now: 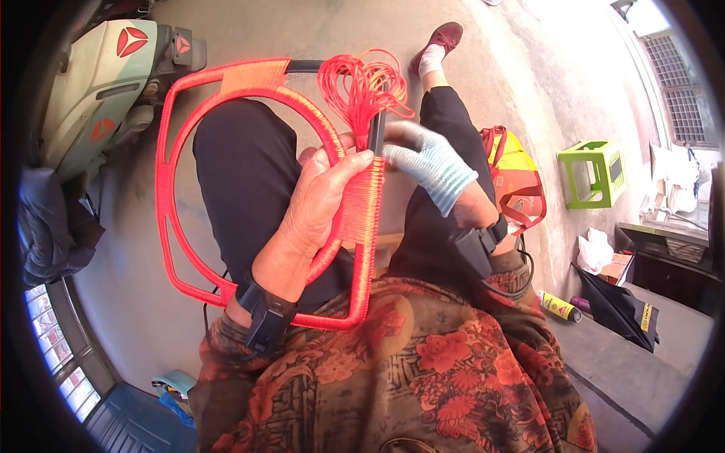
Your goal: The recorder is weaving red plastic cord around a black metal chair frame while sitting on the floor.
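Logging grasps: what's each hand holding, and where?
Left hand grips the red cord-wrapped frame at its inner hoop's right side; gloved right hand pinches the red cord bundle.

Frame's [226,83] near bar behind left hand [317,204]; scooter [98,83] cut off

Left hand [321,200]: bare, palm down, forearm rising from lower edge toward upper right. Fingers curled closed around a rim, thumb lying across toward the right. Black strap-on device on left wrist [262,309].

Right hand [427,162]: in a pale blue-and-white knitted glove, reaching up and left from lower right. Gloved fingertips pinched shut, meeting just beside the left thumb. Black strap-on device on right wrist [477,248].

Both hands close together over the lap, forearms converging.
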`<state>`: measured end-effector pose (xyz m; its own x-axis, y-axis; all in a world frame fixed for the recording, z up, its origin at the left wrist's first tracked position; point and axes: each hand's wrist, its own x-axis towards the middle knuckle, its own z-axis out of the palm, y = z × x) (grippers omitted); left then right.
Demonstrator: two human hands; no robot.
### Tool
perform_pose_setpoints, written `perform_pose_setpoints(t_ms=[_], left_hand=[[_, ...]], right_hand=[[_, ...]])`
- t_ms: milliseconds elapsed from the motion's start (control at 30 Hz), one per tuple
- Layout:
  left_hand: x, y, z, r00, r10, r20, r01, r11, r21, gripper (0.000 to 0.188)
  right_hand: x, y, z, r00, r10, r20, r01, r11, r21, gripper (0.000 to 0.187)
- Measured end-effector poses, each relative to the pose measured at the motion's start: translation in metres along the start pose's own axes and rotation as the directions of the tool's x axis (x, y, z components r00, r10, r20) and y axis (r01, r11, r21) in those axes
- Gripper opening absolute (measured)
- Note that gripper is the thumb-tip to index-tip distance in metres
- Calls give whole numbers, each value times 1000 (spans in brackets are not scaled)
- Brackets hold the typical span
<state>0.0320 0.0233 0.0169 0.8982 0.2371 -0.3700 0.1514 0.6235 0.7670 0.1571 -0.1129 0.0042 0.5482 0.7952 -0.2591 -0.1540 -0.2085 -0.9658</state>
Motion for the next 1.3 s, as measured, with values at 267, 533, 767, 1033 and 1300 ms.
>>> perform_pose_setpoints(t_ms=[267, 533, 767, 1033, 1300], left_hand=[[0, 3, -3, 999, -38, 36, 41, 997, -64, 24], [0, -2, -11, 999, -11, -41, 14, 996, 89, 17], [1, -4, -9, 998, -18, -62, 21, 999, 37, 17], [3, -4, -13, 999, 13, -46, -10, 999, 52, 33], [0, 0, -8, 998, -12, -58, 15, 999, 46, 29]], right_hand=[[-11, -4, 7, 982, 132, 133, -160, 962, 223, 31], [-24, -36, -23, 935, -166, -313, 352, 549, 758, 51], [-39, -36, -24, 957, -275, -96, 257, 641, 723, 35], [-36, -52, -30, 989, 31, -148, -26, 999, 39, 52], [-45, -30, -26, 996, 74, -48, -69, 993, 95, 21]])
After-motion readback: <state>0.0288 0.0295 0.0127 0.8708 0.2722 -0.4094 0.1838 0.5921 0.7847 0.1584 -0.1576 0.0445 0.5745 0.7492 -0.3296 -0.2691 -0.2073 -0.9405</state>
